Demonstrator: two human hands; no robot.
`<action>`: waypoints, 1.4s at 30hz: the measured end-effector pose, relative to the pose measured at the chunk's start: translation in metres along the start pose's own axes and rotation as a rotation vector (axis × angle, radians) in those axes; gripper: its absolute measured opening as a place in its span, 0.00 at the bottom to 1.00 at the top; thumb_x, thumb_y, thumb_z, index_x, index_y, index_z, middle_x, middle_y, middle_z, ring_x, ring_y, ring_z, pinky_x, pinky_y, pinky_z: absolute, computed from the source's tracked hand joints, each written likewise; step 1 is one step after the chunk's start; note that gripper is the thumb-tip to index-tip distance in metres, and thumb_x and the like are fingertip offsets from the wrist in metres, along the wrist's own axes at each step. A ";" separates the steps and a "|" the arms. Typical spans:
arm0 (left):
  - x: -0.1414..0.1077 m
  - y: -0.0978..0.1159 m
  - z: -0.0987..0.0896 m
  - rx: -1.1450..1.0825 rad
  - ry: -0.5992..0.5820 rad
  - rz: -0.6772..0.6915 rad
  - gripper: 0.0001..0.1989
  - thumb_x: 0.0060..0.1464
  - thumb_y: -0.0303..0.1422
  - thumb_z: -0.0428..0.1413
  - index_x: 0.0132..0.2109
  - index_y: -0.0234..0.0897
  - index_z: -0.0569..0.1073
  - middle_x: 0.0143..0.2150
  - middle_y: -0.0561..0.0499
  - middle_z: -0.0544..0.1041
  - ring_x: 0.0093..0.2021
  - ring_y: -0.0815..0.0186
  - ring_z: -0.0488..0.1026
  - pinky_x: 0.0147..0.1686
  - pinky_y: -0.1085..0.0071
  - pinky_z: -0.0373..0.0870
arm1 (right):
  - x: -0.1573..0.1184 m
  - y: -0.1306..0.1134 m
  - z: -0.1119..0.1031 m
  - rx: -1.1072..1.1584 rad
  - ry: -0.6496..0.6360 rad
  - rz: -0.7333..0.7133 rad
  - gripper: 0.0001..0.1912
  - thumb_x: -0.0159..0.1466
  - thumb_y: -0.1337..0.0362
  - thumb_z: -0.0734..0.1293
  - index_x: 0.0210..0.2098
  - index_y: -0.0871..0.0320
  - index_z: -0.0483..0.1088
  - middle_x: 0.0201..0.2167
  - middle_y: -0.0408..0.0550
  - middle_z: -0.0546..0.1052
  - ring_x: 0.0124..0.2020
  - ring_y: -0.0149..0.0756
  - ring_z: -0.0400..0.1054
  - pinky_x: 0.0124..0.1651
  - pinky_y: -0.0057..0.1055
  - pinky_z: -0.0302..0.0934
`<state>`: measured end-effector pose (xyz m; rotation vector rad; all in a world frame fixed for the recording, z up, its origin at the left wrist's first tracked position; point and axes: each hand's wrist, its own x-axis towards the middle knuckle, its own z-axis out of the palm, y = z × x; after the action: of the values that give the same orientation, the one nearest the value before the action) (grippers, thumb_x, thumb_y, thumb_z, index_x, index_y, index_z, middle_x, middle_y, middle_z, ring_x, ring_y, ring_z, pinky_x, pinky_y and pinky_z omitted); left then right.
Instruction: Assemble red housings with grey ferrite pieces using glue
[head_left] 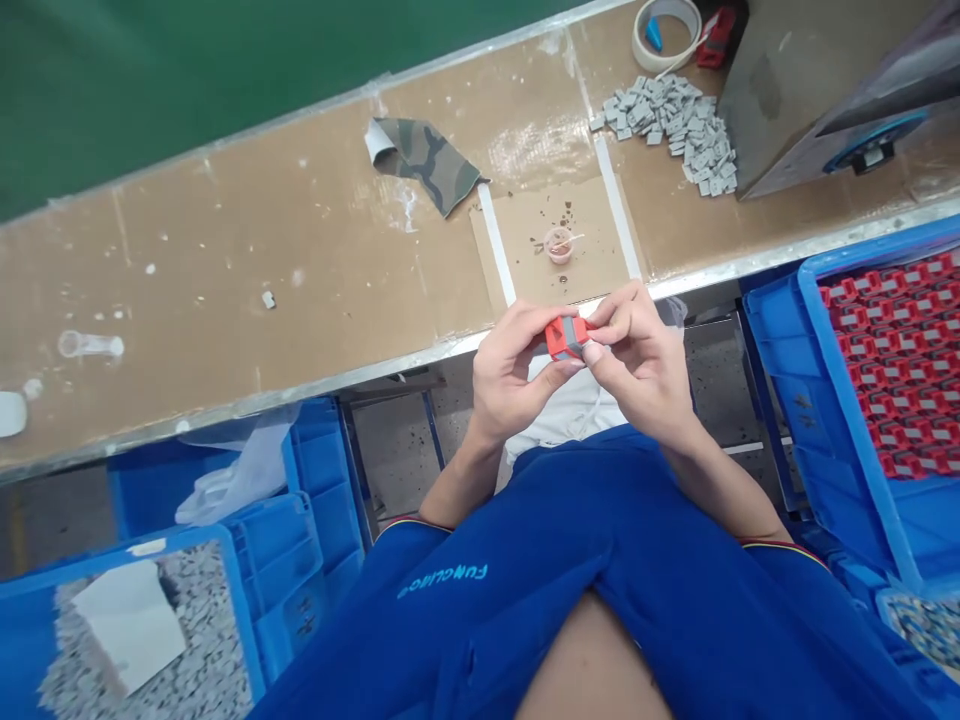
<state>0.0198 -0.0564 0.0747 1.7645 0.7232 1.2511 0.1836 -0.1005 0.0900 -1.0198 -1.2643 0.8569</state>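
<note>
My left hand [510,370] and my right hand [641,365] hold a small red plastic block [564,338] between their fingers and thumbs, just past the bench's near edge. A grey piece is fitted across the block's top, and my right thumb presses against its near side. The fingers hide part of the block. Just beyond my hands, a small cup [559,245] with a thin stick in it stands on a cardboard sheet [559,255]. A heap of small grey pieces [667,130] lies farther off to the right.
A blue crate [877,400] packed with red blocks stands at my right. A blue crate [142,630] of grey pieces stands at my lower left. On the brown bench [262,260] lie camouflage cloth [424,160] and a tape roll [666,35]. A grey machine [817,90] stands at the top right.
</note>
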 end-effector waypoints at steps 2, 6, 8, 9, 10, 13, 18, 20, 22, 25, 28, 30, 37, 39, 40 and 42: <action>0.001 0.000 0.000 -0.026 -0.033 -0.009 0.24 0.59 0.49 0.68 0.57 0.44 0.82 0.45 0.47 0.82 0.42 0.63 0.78 0.43 0.66 0.78 | -0.005 -0.002 0.002 0.000 0.045 0.026 0.11 0.71 0.58 0.71 0.33 0.53 0.70 0.37 0.44 0.70 0.43 0.37 0.70 0.51 0.42 0.72; 0.007 -0.004 0.002 -0.059 -0.101 -0.045 0.23 0.60 0.48 0.68 0.56 0.40 0.82 0.46 0.45 0.83 0.44 0.64 0.79 0.44 0.67 0.77 | -0.015 -0.006 0.006 -0.024 0.150 0.089 0.12 0.72 0.56 0.71 0.33 0.53 0.71 0.37 0.45 0.70 0.45 0.39 0.70 0.54 0.44 0.71; 0.010 -0.003 0.002 -0.066 -0.141 -0.066 0.24 0.59 0.49 0.68 0.55 0.39 0.82 0.45 0.45 0.83 0.43 0.63 0.79 0.44 0.68 0.78 | -0.019 -0.009 0.005 -0.053 0.209 0.072 0.10 0.72 0.58 0.71 0.35 0.52 0.72 0.38 0.45 0.71 0.45 0.38 0.70 0.52 0.42 0.70; 0.012 -0.002 0.001 -0.064 -0.162 -0.078 0.24 0.59 0.49 0.68 0.55 0.38 0.83 0.43 0.45 0.82 0.43 0.63 0.80 0.43 0.68 0.78 | -0.021 -0.011 0.004 -0.082 0.226 0.065 0.09 0.72 0.59 0.71 0.35 0.52 0.73 0.39 0.45 0.72 0.45 0.38 0.70 0.51 0.40 0.70; 0.014 0.000 -0.001 -0.057 -0.185 -0.097 0.23 0.59 0.49 0.68 0.54 0.38 0.83 0.42 0.46 0.82 0.42 0.63 0.80 0.43 0.69 0.79 | -0.022 -0.013 0.002 -0.117 0.231 0.061 0.08 0.72 0.59 0.70 0.36 0.52 0.73 0.40 0.46 0.73 0.45 0.38 0.71 0.50 0.39 0.70; 0.025 0.003 -0.002 -0.014 -0.264 -0.148 0.24 0.58 0.48 0.69 0.55 0.39 0.83 0.44 0.46 0.84 0.42 0.62 0.83 0.44 0.68 0.82 | -0.020 -0.023 -0.012 -0.191 0.181 0.052 0.07 0.73 0.59 0.70 0.38 0.53 0.73 0.45 0.49 0.76 0.49 0.38 0.74 0.53 0.39 0.71; 0.062 0.002 0.023 -0.088 -0.393 -0.097 0.24 0.59 0.43 0.69 0.59 0.42 0.80 0.54 0.43 0.85 0.52 0.56 0.85 0.52 0.65 0.84 | -0.009 -0.051 -0.056 -0.304 0.149 -0.012 0.05 0.74 0.62 0.70 0.40 0.54 0.72 0.51 0.53 0.77 0.54 0.38 0.75 0.58 0.37 0.70; 0.079 0.005 0.034 -0.116 -0.432 -0.103 0.25 0.63 0.42 0.66 0.64 0.44 0.77 0.61 0.41 0.81 0.56 0.56 0.84 0.53 0.64 0.84 | -0.003 -0.059 -0.091 -0.427 0.173 -0.015 0.04 0.74 0.63 0.68 0.40 0.54 0.71 0.53 0.54 0.78 0.56 0.38 0.75 0.59 0.37 0.69; 0.094 0.004 0.035 -0.034 -0.451 -0.161 0.23 0.65 0.42 0.63 0.65 0.45 0.76 0.63 0.42 0.80 0.55 0.58 0.83 0.55 0.65 0.83 | 0.005 -0.060 -0.147 -0.623 0.225 0.053 0.05 0.75 0.64 0.65 0.40 0.54 0.71 0.54 0.55 0.79 0.56 0.40 0.75 0.58 0.38 0.69; 0.113 -0.004 0.025 0.217 -0.481 -0.311 0.18 0.66 0.46 0.61 0.57 0.43 0.82 0.54 0.45 0.85 0.51 0.58 0.85 0.56 0.64 0.82 | 0.030 -0.045 -0.261 -1.043 0.371 0.415 0.06 0.73 0.66 0.63 0.39 0.55 0.70 0.47 0.55 0.81 0.45 0.42 0.76 0.50 0.36 0.69; 0.123 -0.011 0.016 0.360 -0.447 -0.442 0.20 0.65 0.50 0.60 0.53 0.42 0.83 0.52 0.45 0.87 0.52 0.54 0.85 0.56 0.63 0.83 | 0.073 -0.019 -0.376 -1.290 0.536 0.700 0.06 0.72 0.67 0.63 0.40 0.59 0.72 0.43 0.62 0.81 0.44 0.50 0.74 0.48 0.40 0.66; 0.125 -0.013 0.018 0.396 -0.437 -0.492 0.21 0.64 0.52 0.60 0.51 0.42 0.83 0.52 0.44 0.87 0.54 0.53 0.85 0.56 0.62 0.83 | 0.105 0.003 -0.433 -1.336 0.599 0.736 0.09 0.72 0.69 0.61 0.45 0.64 0.73 0.49 0.70 0.79 0.48 0.53 0.73 0.50 0.42 0.64; 0.131 -0.007 0.044 0.542 -0.424 -0.572 0.23 0.62 0.55 0.60 0.50 0.42 0.84 0.51 0.43 0.87 0.54 0.51 0.85 0.55 0.60 0.84 | 0.158 0.057 -0.506 -1.329 0.575 0.791 0.16 0.73 0.72 0.58 0.54 0.69 0.73 0.55 0.69 0.76 0.51 0.48 0.71 0.50 0.38 0.60; 0.132 -0.006 0.047 0.543 -0.398 -0.584 0.24 0.61 0.55 0.60 0.49 0.41 0.84 0.51 0.42 0.88 0.53 0.51 0.86 0.54 0.60 0.84 | 0.158 0.053 -0.504 -1.339 0.581 0.812 0.18 0.75 0.73 0.56 0.57 0.73 0.72 0.58 0.75 0.73 0.56 0.49 0.69 0.53 0.41 0.59; 0.132 -0.005 0.048 0.541 -0.384 -0.600 0.25 0.61 0.55 0.60 0.49 0.40 0.84 0.50 0.41 0.88 0.52 0.51 0.86 0.53 0.59 0.85 | 0.160 0.047 -0.498 -1.350 0.602 0.802 0.19 0.76 0.73 0.55 0.58 0.75 0.71 0.61 0.79 0.70 0.59 0.51 0.68 0.55 0.43 0.59; 0.132 -0.005 0.048 0.547 -0.353 -0.639 0.26 0.61 0.56 0.60 0.49 0.39 0.84 0.48 0.40 0.88 0.50 0.51 0.87 0.53 0.59 0.85 | 0.173 0.030 -0.475 -1.370 0.645 0.700 0.19 0.77 0.71 0.55 0.62 0.73 0.68 0.65 0.78 0.67 0.64 0.53 0.65 0.61 0.45 0.58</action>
<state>0.1100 0.0404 0.1237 1.8723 1.3617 0.3118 0.6778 0.0091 0.1138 -2.6605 -0.7966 -0.0606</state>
